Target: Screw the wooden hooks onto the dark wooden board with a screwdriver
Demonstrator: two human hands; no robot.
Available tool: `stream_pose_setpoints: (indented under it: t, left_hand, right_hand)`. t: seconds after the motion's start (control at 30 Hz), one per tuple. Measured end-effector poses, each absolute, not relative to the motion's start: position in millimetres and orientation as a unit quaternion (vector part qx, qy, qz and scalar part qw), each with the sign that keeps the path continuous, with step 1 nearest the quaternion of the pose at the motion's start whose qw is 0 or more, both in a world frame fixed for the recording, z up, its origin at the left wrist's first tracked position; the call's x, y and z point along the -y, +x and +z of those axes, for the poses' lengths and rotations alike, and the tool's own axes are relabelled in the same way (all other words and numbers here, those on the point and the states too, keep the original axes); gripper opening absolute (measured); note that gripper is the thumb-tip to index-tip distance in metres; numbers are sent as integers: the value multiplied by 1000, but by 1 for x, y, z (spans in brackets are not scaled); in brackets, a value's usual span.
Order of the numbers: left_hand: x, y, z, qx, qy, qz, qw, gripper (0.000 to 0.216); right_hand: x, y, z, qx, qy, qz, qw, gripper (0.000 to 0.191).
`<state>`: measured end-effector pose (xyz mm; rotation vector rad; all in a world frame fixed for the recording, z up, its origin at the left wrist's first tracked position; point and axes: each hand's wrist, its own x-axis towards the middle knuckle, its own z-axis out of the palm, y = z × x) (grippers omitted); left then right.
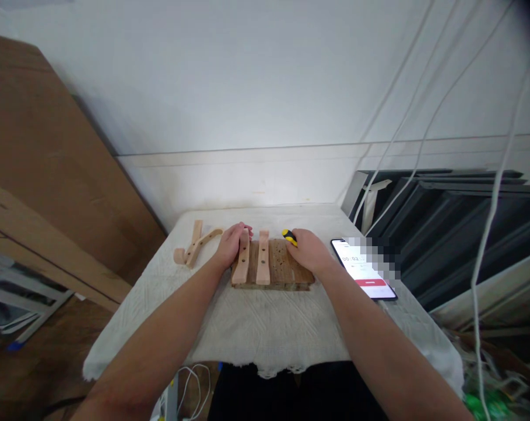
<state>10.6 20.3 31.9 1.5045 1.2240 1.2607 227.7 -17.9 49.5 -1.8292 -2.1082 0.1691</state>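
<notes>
A wooden board (pixel 276 287) lies on the cloth-covered table, with several small holes in its top. Two pale wooden hooks with screw holes rest across it: a left hook (pixel 243 263) and a middle hook (pixel 263 260). My left hand (pixel 230 244) is closed around the upper part of the left hook, its fingertips showing behind it. Over the board's right side, my right hand (pixel 307 250) grips a screwdriver (pixel 288 236). Only its yellow-and-black handle end shows; the shaft is hidden.
Further wooden hooks (pixel 195 244) lie crossed on the left of the white cloth (pixel 269 333). A phone (pixel 365 272) with a timer sits at the right. Cardboard (pixel 72 146) leans on the left; dark panels (pixel 458 228) and a hanging white cable (pixel 493 216) are on the right.
</notes>
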Motion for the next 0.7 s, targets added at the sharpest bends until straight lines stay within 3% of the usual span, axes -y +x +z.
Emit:
stream_pose_setpoints:
  t: [0.7]
  left_hand:
    - [-28, 5, 23, -458, 574, 506, 452, 52]
  right_hand:
    - [14, 235, 52, 646, -737, 91, 176, 29]
